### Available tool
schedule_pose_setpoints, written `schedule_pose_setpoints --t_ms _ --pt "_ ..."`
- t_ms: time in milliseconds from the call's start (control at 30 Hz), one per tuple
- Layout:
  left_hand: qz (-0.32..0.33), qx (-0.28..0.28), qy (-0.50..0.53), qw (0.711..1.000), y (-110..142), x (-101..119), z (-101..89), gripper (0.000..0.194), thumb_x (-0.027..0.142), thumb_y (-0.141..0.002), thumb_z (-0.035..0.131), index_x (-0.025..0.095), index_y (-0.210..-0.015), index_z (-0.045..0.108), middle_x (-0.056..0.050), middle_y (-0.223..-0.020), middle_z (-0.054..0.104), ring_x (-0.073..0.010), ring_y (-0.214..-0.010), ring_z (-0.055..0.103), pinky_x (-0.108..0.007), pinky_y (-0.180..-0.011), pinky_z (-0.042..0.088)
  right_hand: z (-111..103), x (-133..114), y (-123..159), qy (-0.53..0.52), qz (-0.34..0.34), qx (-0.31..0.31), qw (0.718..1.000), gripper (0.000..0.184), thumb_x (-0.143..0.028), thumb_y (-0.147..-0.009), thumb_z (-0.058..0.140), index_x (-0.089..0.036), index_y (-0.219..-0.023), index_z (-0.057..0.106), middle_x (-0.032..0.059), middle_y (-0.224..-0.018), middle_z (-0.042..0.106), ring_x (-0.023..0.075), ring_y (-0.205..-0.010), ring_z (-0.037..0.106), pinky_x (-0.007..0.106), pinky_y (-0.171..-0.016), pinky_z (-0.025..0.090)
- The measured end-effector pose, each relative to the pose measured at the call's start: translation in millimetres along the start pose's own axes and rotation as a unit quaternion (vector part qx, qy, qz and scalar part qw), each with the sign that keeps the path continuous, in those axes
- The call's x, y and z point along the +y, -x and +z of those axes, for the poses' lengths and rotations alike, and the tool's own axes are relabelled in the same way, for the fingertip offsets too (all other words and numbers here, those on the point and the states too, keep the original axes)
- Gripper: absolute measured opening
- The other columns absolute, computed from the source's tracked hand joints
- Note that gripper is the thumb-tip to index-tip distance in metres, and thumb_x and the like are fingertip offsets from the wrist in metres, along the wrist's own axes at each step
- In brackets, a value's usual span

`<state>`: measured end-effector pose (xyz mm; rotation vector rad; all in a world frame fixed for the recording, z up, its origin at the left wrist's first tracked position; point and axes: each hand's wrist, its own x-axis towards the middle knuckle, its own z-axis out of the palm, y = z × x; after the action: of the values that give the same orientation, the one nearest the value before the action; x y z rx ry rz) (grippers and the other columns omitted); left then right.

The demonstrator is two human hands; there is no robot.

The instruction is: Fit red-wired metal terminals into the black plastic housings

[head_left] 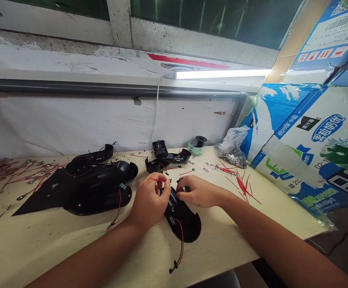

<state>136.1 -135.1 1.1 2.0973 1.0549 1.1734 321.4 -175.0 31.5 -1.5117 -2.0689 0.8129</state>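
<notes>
A glossy black plastic shell (189,226) lies on the table between my hands. From its near part a red and dark wire pair (182,244) runs toward me to a small connector (172,269). My left hand (150,198) is at the shell's far left side, its thumb and fingers pinched on a thin red wire (155,179). At the far right side of the shell, my right hand (199,191) has its fingers curled together. Something dark shows by its fingertips, too small to tell. The far end of the shell is partly hidden by both hands.
More black shells (102,180) rest on a dark sheet (39,196) at left; others (168,157) sit at the back. Red wires (244,186) are scattered at right, near a plastic bag (234,146) of small parts and a tape roll (196,148). Cartons (306,140) stand at right.
</notes>
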Motion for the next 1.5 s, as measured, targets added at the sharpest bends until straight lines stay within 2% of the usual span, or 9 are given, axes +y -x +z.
schedule_pose_setpoints --t_ms 167,267,367,500,700,900,1167,1500 --pt "-0.022 -0.005 0.053 0.998 -3.8 -1.0 -0.3 0.021 0.036 -0.091 0.055 0.019 -0.083 0.063 -0.003 -0.078 0.065 -0.0158 -0.065 0.06 -0.029 -0.063 0.048 3.7 6.3 -5.6 -0.092 0.053 0.051 0.993 0.026 -0.037 -0.089 0.053 -0.017 -0.074 0.06 -0.0012 -0.066 0.052 0.0137 -0.063 0.045 0.026 -0.055 0.034" --pt "-0.032 -0.001 0.072 0.997 -5.7 -0.8 -0.8 0.022 0.037 -0.091 0.056 0.018 -0.083 0.063 -0.004 -0.081 0.066 -0.0171 -0.071 0.063 -0.029 -0.065 0.05 8.0 6.5 -7.7 -0.121 0.091 0.068 0.986 0.033 -0.044 -0.09 0.051 -0.019 -0.069 0.051 -0.0038 -0.061 0.042 0.0114 -0.056 0.036 0.026 -0.049 0.027" --pt "-0.033 0.003 0.076 0.997 -6.3 0.4 -1.5 0.02 0.035 -0.09 0.057 0.018 -0.084 0.064 -0.004 -0.082 0.066 -0.017 -0.073 0.061 -0.027 -0.061 0.049 11.8 8.9 -10.2 -0.134 0.091 0.094 0.982 0.038 -0.048 -0.09 0.051 -0.02 -0.065 0.042 -0.005 -0.059 0.035 0.0106 -0.054 0.031 0.026 -0.047 0.024" --pt "-0.008 -0.019 0.097 0.995 -5.2 1.8 -1.3 0.017 0.031 -0.09 0.057 0.019 -0.082 0.065 -0.004 -0.081 0.063 -0.016 -0.073 0.058 -0.024 -0.057 0.046 13.7 16.4 -14.8 -0.146 0.077 0.141 0.976 0.041 -0.051 -0.087 0.054 -0.021 -0.063 0.041 -0.0056 -0.058 0.033 0.0106 -0.054 0.03 0.026 -0.048 0.023" --pt "0.025 -0.071 0.1 0.992 -3.9 0.0 0.8 0.015 0.027 -0.09 0.059 0.02 -0.082 0.069 -0.002 -0.08 0.058 -0.0148 -0.07 0.055 -0.027 -0.062 0.047 15.9 18.5 -18.3 -0.253 0.093 0.169 0.948 0.041 -0.056 -0.085 0.054 -0.019 -0.067 0.051 -0.0047 -0.058 0.041 0.0116 -0.053 0.034 0.026 -0.049 0.026" --pt "0.02 -0.073 0.11 0.991 -3.9 -1.0 1.5 0.016 0.028 -0.09 0.059 0.019 -0.082 0.07 -0.002 -0.079 0.055 -0.0147 -0.07 0.054 -0.028 -0.062 0.046 18.4 12.6 -17.6 -0.214 0.094 0.205 0.951 0.038 -0.051 -0.086 0.053 -0.019 -0.065 0.049 -0.0049 -0.057 0.037 0.0116 -0.054 0.032 0.027 -0.05 0.026" --pt "0.023 -0.074 0.117 0.99 -4.0 1.8 -0.7 0.015 0.025 -0.09 0.06 0.019 -0.081 0.07 -0.003 -0.083 0.059 -0.0157 -0.077 0.058 -0.027 -0.066 0.048 15.2 6.0 -16.0 -0.17 0.09 0.222 0.956 0.039 -0.049 -0.086 0.051 -0.021 -0.061 0.04 -0.0046 -0.06 0.033 0.0112 -0.057 0.03 0.027 -0.051 0.023" --pt "0.032 -0.11 0.097 0.989 -4.1 0.6 -1.4 0.017 0.022 -0.091 0.059 0.018 -0.08 0.072 -0.002 -0.082 0.062 -0.0144 -0.074 0.058 -0.028 -0.067 0.045 15.9 4.2 -13.5 -0.123 0.101 0.225 0.961 0.035 -0.044 -0.085 0.052 -0.018 -0.062 0.05 -0.0039 -0.057 0.042 0.0109 -0.055 0.036 0.025 -0.05 0.024"
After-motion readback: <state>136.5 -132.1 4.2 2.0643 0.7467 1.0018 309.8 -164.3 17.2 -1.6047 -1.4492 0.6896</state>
